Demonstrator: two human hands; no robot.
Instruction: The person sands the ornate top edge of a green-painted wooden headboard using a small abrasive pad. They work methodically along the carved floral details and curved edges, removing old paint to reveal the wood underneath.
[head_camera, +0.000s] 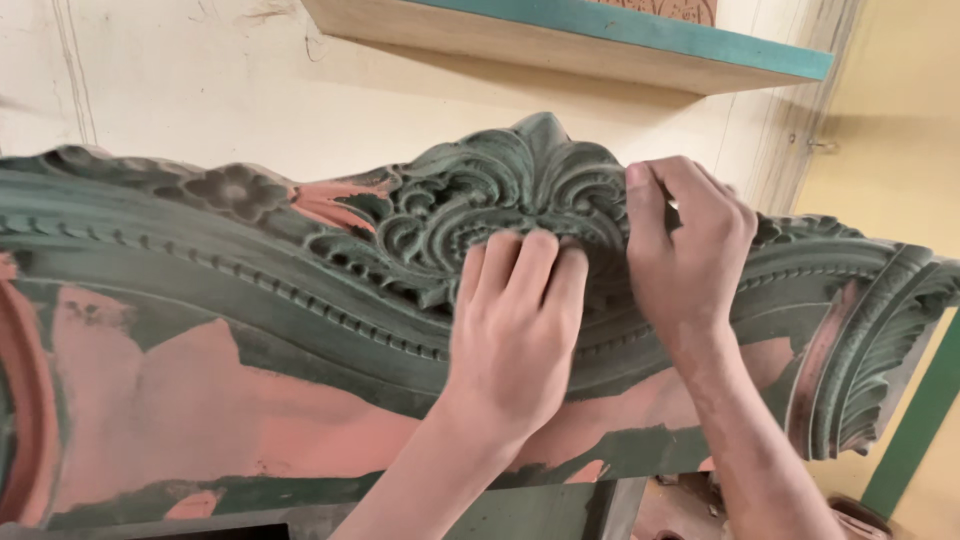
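A large carved wooden panel (250, 300) with scrolls and leaves stands before me, coated dark green with pink patches showing through. My left hand (515, 330) lies flat on the central floral carving (480, 205), fingers pressed together against it. My right hand (685, 245) is bent at the crest's right side, fingers curled onto the carving, with a small pale object barely showing between them. I cannot tell what that object is.
A pale wall (200, 90) rises behind the panel. A wooden shelf with a teal edge (600, 35) juts out overhead. A yellow wall (900, 130) and a green post (920, 430) stand at the right.
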